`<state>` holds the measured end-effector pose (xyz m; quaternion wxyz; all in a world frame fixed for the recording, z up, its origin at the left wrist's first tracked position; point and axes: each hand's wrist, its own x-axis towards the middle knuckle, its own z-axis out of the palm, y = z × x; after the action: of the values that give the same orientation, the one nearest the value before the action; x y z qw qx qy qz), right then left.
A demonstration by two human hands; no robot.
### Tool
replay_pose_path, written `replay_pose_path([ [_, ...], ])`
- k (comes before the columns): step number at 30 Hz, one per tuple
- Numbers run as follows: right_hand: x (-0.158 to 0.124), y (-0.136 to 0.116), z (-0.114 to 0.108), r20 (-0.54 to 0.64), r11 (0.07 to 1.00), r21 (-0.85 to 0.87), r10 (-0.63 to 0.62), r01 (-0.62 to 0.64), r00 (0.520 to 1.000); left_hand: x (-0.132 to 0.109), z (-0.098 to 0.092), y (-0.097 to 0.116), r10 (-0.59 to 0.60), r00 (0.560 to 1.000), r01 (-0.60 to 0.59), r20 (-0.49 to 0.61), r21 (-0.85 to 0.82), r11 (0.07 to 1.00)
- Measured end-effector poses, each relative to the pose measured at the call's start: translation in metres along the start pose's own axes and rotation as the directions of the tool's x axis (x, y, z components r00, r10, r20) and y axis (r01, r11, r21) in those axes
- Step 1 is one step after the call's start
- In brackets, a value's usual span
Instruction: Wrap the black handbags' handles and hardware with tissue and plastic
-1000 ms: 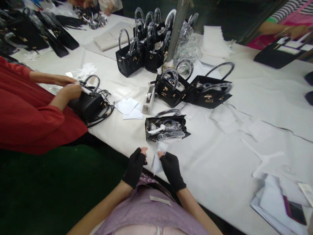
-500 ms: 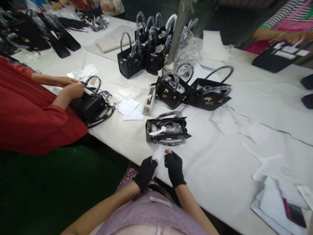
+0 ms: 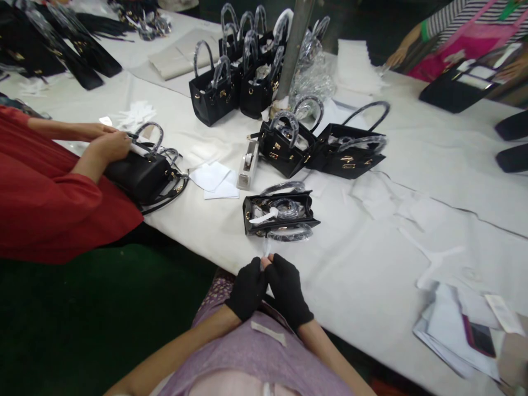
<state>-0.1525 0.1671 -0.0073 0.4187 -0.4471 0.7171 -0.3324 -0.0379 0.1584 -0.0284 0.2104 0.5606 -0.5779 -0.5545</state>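
Note:
My left hand [image 3: 247,290] and my right hand [image 3: 287,290], both in black fingerless gloves, are pressed together at the table's near edge. Their fingertips pinch a small piece of clear plastic film [image 3: 267,248], now folded narrow between them. Just beyond lies a small black handbag [image 3: 280,213] on its side, with gold fittings and plastic-wrapped handles. It is apart from both hands.
A person in a red top [image 3: 49,187] at the left handles another black handbag [image 3: 142,173]. A tape dispenser [image 3: 248,164] and white paper sheets [image 3: 214,180] lie mid-table. More black handbags [image 3: 231,88] stand by a pole [image 3: 293,49]. Papers and a phone [image 3: 478,336] sit at right.
My hands have come together, from apart to touching. The plastic film, earlier spread wide between them, is now gathered into a narrow strip at the fingertips.

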Motion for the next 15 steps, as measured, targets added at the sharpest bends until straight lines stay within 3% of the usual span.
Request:
replay_pose_path([
  [4,0.015,0.008,0.003,0.054,0.996,0.087,0.016,-0.021,0.998,0.001,-0.006,0.004,0.075,0.997,-0.076,0.014,0.078,0.994],
  [7,0.021,0.008,0.002,0.17,0.95,0.291,0.069,-0.117,0.983,0.0,-0.009,0.001,0.059,0.997,-0.053,0.059,-0.105,0.993],
  [10,0.024,0.005,0.001,0.276,0.872,0.44,0.096,-0.215,0.956,0.002,-0.015,-0.006,0.005,0.987,0.051,0.159,-0.346,0.937],
  [12,0.024,0.003,0.001,0.3,0.842,0.485,0.093,-0.236,0.949,0.006,-0.02,-0.011,-0.026,0.977,0.13,0.21,-0.5,0.856],
  [15,0.024,0.001,0.004,0.31,0.837,0.488,0.099,-0.248,0.946,0.016,-0.026,-0.014,-0.009,0.926,0.301,0.378,-0.724,0.621],
])
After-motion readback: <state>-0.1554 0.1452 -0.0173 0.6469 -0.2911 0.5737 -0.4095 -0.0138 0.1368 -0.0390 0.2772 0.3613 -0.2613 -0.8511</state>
